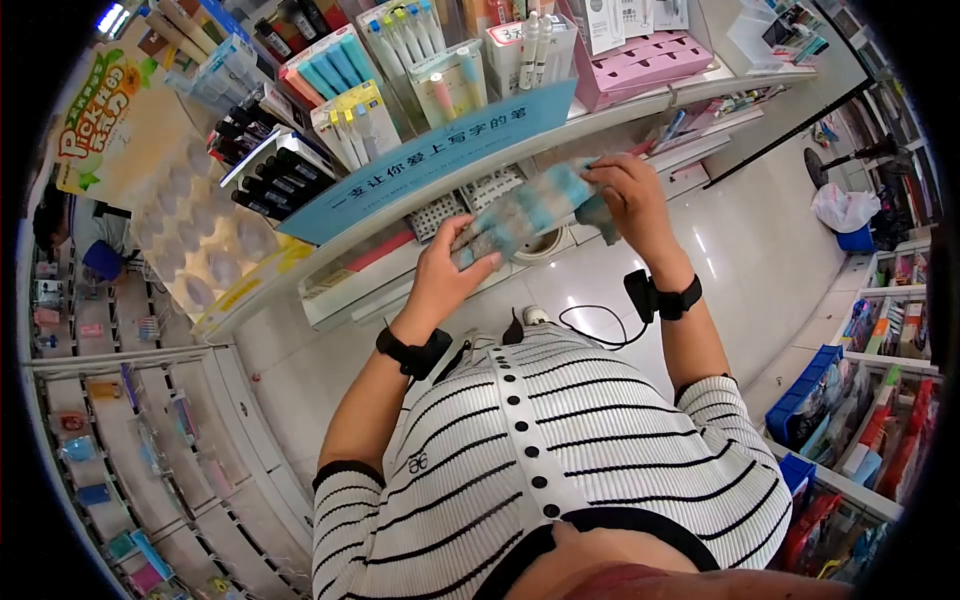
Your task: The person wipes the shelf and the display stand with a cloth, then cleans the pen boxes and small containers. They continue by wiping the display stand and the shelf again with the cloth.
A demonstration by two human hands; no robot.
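Observation:
A crumpled cloth in blue, grey and white stretches between my two hands, in front of the pen shelf. My left hand grips its lower left end, with the thumb laid along the edge. My right hand pinches its upper right end, and a darker green-grey fold hangs below those fingers. Just beyond the cloth runs a blue sign with Chinese writing along the shelf front.
Boxes of pens and markers crowd the shelf above the sign. A pink drawer box stands at its right. Shelves with small goods line the left side; a blue basket is at right. A white bag lies farther back.

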